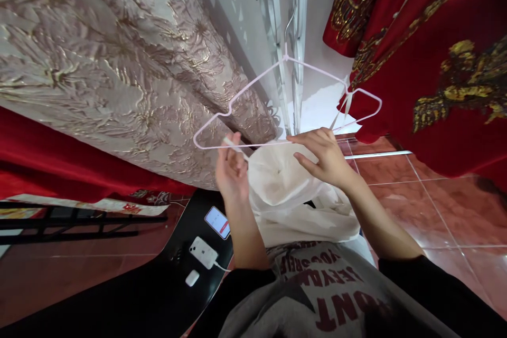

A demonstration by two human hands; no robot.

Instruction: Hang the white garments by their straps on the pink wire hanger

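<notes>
A thin white wire hanger [253,82] with a metal hook hangs from a white rail [277,37] in front of me. Its right end carries a tied white strap. My left hand [231,169] is closed, pinching a white strap at the hanger's bottom bar near its left end. My right hand [322,156] rests its fingers on the bottom bar to the right, fingers partly spread. A white garment [293,195] droops below both hands against my grey printed shirt.
A beige and gold brocade garment [119,63] hangs at left, red embroidered garments [435,53] at right. A black table [150,290] below left holds two phones [217,222] and a small white case [192,278]. Red floor tiles [435,206] lie at right.
</notes>
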